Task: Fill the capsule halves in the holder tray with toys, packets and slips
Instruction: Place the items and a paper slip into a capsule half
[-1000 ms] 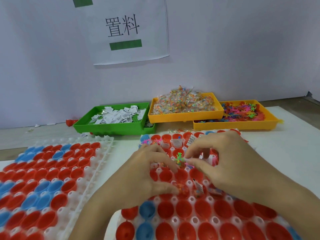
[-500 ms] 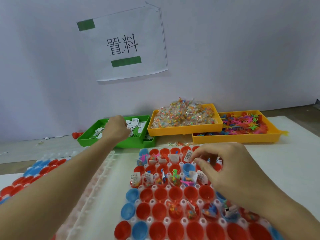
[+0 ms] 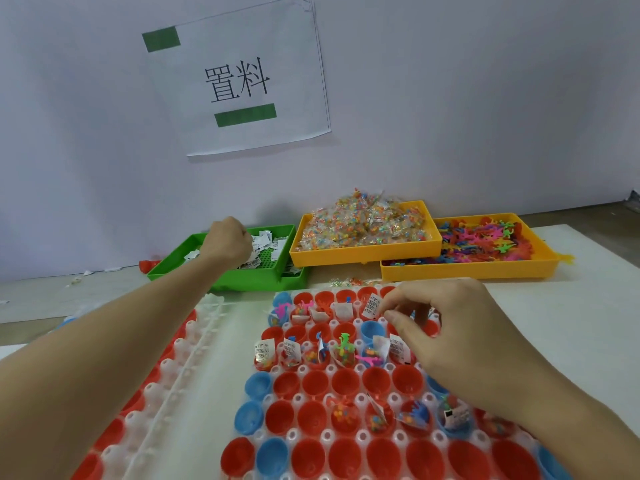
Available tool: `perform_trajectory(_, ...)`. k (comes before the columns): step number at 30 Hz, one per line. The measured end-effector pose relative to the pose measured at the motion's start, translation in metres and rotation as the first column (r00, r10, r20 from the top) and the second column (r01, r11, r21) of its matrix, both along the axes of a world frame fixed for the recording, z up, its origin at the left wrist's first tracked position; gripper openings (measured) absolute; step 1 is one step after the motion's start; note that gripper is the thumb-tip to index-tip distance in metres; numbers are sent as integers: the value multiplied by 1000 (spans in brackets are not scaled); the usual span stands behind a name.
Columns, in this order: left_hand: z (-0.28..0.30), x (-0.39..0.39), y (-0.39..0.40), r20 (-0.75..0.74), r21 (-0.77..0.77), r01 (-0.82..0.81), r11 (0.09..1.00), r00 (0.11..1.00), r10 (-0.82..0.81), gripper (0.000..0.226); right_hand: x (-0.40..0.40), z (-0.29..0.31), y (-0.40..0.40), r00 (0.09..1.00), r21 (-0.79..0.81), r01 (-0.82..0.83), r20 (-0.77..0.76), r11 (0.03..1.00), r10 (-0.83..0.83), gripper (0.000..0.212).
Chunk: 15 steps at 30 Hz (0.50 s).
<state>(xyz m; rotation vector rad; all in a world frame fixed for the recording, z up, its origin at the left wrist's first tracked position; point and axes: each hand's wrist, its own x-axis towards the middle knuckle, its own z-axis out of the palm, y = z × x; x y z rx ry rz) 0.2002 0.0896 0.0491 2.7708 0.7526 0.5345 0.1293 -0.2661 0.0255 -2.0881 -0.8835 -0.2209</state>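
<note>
Red and blue capsule halves [image 3: 346, 382] fill the white holder tray [image 3: 362, 398] at lower centre of the frame, its near rows cut off by the bottom edge. Several halves in the middle and far rows already carry toys, packets and printed slips; the row between them stands bare. At lower left a second holder tray [image 3: 149, 393] runs out of the frame, and my left forearm covers much of it.

My right hand [image 3: 460, 337] hovers over the far right part of the tray, thumb and forefinger drawn close together beside a slip [image 3: 371, 305] standing in a far-row capsule. Whether they pinch anything I cannot tell. Half a second ago it sat in much the same place, in much the same pose.

My left hand [image 3: 227, 242] has reached farther into the green tray [image 3: 221, 282] at centre left, fingers curled down among the paper slips [image 3: 266, 242]; its back hides what they hold, so I cannot tell whether they grip one.

Farther right, an orange tray [image 3: 363, 252] is heaped with clear packets [image 3: 363, 225], and another orange tray [image 3: 467, 268] holds coloured toy figures [image 3: 481, 242], too tangled to tell apart. A paper sign [image 3: 239, 81] hangs on the wall at upper centre.
</note>
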Motion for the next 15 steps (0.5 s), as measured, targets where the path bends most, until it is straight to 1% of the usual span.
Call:
perform_trajectory(2,1,-2,-2,55,-45,13,999,998,-10,34,-1,0,1,1000,-3,-1,-6,1000,1,13)
perform_trajectory(4,2,-3,-5,155,-93,19,996,988,-4,31,-2,0,1,1000,1,1,-10,1000,-1,13)
perform_trajectory(7,6,-7,-15,372,-168,37,985,928,28,27,-3,1,1,1000,13,5,-20,1000,-5,13)
perform_trajectory(8,7,-10,-19,428,-199,44,979,903,46,27,-4,2,1,1000,20,8,-26,1000,-7,13)
perform_trajectory(10,11,-17,-31,495,-255,76,964,867,63,27,-4,2,2,999,31,13,-30,999,-12,14)
perform_trajectory(12,15,-30,-48,537,-319,157,935,843,41,26,-5,3,3,999,30,20,-27,999,-19,14)
perform_trajectory(14,17,-50,-73,579,-384,294,875,815,-20,23,-7,3,5,999,31,20,-32,999,-19,14)
perform_trajectory(15,16,-62,-88,597,-392,369,843,799,-72,22,-8,3,6,999,34,19,-40,999,-17,15)
